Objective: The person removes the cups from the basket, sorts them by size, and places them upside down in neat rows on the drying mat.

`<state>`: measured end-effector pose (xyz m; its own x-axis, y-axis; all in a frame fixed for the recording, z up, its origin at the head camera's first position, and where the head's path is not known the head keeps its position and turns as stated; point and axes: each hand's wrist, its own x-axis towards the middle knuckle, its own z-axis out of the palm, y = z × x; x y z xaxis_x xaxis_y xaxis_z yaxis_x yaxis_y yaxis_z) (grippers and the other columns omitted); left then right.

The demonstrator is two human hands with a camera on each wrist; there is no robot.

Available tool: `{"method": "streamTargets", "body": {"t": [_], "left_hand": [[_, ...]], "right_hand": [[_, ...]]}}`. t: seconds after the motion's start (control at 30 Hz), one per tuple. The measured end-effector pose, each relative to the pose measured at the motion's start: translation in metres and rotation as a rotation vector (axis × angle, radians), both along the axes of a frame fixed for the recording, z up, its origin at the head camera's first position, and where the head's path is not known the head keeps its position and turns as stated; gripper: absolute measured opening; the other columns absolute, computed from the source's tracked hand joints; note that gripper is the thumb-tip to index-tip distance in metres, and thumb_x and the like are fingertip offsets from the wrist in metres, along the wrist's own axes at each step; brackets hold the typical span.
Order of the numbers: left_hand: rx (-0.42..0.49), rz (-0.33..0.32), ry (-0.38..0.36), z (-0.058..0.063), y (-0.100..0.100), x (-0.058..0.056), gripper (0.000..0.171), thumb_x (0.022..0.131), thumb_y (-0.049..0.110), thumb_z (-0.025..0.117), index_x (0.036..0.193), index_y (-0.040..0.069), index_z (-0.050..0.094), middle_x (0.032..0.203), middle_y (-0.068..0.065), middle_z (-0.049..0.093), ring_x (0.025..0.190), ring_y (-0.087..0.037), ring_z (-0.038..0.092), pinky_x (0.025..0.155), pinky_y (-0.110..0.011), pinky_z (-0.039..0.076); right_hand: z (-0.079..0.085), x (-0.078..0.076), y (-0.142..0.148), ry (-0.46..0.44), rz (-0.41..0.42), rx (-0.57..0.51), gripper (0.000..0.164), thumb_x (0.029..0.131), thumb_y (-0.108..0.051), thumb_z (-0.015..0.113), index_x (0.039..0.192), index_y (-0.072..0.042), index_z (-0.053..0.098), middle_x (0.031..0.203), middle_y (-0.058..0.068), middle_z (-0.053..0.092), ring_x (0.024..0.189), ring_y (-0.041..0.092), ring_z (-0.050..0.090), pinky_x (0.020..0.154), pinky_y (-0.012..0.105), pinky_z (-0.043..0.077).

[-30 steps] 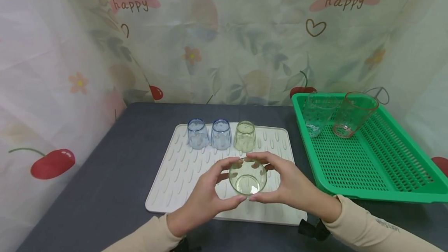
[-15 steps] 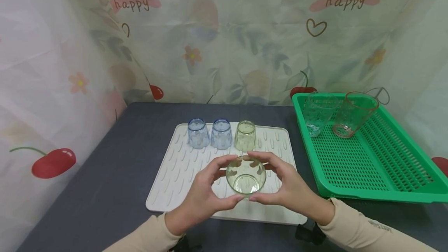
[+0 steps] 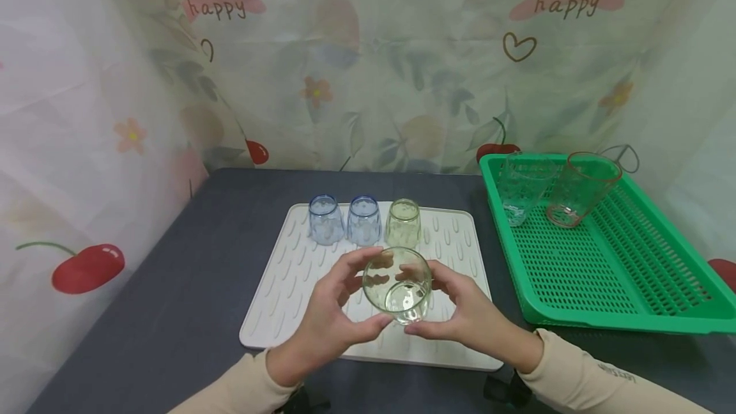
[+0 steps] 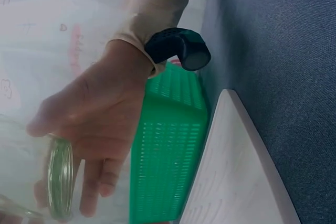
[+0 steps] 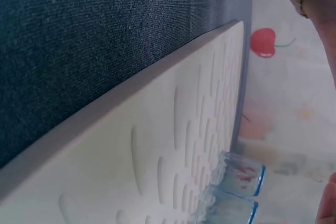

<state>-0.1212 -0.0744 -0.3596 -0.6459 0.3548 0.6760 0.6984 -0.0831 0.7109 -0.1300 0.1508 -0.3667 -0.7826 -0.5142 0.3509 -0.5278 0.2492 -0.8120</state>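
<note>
Between both hands, a pale green drinking glass [image 3: 397, 283] is held above the white drying mat, tilted with its round mouth towards the head camera and its base at lower right. My left hand [image 3: 322, 312] grips its left side, thumb below and fingers above. On the other side my right hand [image 3: 471, 312] holds it near the base, its thumb underneath. In the left wrist view the glass [image 4: 60, 179] shows beside the opposite hand's thumb and fingers. Behind, two blue glasses [image 3: 325, 221] and another pale green glass [image 3: 403, 225] stand upside down in a row on the mat.
The white ridged drying mat [image 3: 287, 292] lies on a dark table [image 3: 167, 286]. To the right stands a green perforated basket [image 3: 517, 273] with a clear glass [image 3: 520, 193] and a pink-rimmed glass [image 3: 575, 193] inside. A printed curtain [image 3: 374, 62] closes off the back and sides.
The pale green glass has shifted slightly left and tilted, so its side and base now show at lower right. Both hands have moved a little left with it; the right fingers sit lower along it.
</note>
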Motion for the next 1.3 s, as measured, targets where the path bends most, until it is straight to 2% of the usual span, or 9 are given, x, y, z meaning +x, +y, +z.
{"method": "streamTargets", "body": {"t": [0.2,0.4,0.57,0.67,0.83,1.07,1.2,1.3], "left_hand": [[0.079,-0.053,-0.02,-0.001,-0.001,-0.002,0.072,0.07,-0.017,0.071,0.135,-0.009,0.04,0.125,-0.03,0.051,0.122,-0.018,0.054,0.092,-0.039,0.053],[0.125,-0.115,-0.046,-0.003,-0.006,-0.005,0.069,0.079,-0.009,0.07,0.139,-0.011,0.036,0.128,-0.026,0.051,0.123,-0.02,0.054,0.09,-0.044,0.053],[0.08,-0.107,-0.072,-0.004,-0.01,-0.006,0.074,0.081,-0.008,0.07,0.145,-0.007,0.033,0.129,-0.029,0.05,0.123,-0.019,0.054,0.091,-0.045,0.052],[0.045,-0.091,-0.11,-0.005,-0.01,-0.005,0.077,0.079,-0.01,0.069,0.146,-0.003,0.034,0.129,-0.029,0.05,0.123,-0.017,0.054,0.093,-0.041,0.052],[0.0,-0.08,-0.199,-0.007,-0.009,-0.002,0.077,0.08,-0.01,0.068,0.147,0.003,0.033,0.132,-0.025,0.048,0.124,-0.014,0.052,0.093,-0.038,0.052],[-0.052,-0.088,-0.343,-0.012,-0.002,0.0,0.073,0.084,-0.003,0.07,0.146,0.013,0.034,0.139,-0.017,0.048,0.128,-0.015,0.051,0.097,-0.042,0.049],[-0.102,-0.083,-0.372,-0.016,-0.001,0.0,0.077,0.085,0.0,0.071,0.149,0.018,0.031,0.142,-0.014,0.047,0.132,-0.018,0.048,0.098,-0.038,0.049],[-0.135,-0.066,-0.368,-0.017,-0.002,-0.001,0.082,0.085,0.002,0.072,0.151,0.02,0.027,0.146,-0.013,0.044,0.134,-0.022,0.045,0.097,-0.035,0.05]], "right_hand": [[0.002,0.001,0.001,0.007,0.006,-0.003,0.058,0.077,-0.018,0.083,0.128,-0.014,0.056,0.124,-0.002,0.062,0.111,0.011,0.06,0.093,0.032,0.05],[0.012,0.0,0.008,0.068,-0.002,-0.043,0.059,0.075,-0.01,0.083,0.128,-0.011,0.057,0.12,0.004,0.064,0.107,0.01,0.06,0.09,0.028,0.051],[0.025,-0.001,0.016,0.085,-0.024,-0.08,0.061,0.075,-0.002,0.082,0.129,-0.009,0.056,0.121,0.002,0.063,0.105,0.009,0.06,0.089,0.024,0.051],[0.031,-0.002,0.019,0.106,-0.026,-0.113,0.062,0.073,0.003,0.081,0.129,-0.006,0.057,0.122,-0.002,0.062,0.104,0.01,0.061,0.089,0.023,0.051],[0.04,-0.002,0.021,0.133,-0.012,-0.166,0.063,0.071,0.01,0.08,0.128,0.002,0.055,0.122,-0.004,0.061,0.105,0.01,0.062,0.09,0.023,0.051],[0.046,-0.002,0.023,0.139,0.024,-0.216,0.062,0.073,0.012,0.076,0.13,0.002,0.054,0.124,0.0,0.06,0.108,0.01,0.062,0.09,0.024,0.052],[0.048,-0.003,0.025,0.143,0.009,-0.202,0.061,0.073,0.012,0.077,0.128,0.004,0.054,0.124,-0.002,0.06,0.108,0.01,0.062,0.085,0.025,0.054],[0.051,-0.005,0.027,0.151,-0.022,-0.168,0.06,0.073,0.011,0.078,0.128,0.003,0.055,0.122,-0.003,0.061,0.106,0.009,0.062,0.083,0.024,0.055]]}}
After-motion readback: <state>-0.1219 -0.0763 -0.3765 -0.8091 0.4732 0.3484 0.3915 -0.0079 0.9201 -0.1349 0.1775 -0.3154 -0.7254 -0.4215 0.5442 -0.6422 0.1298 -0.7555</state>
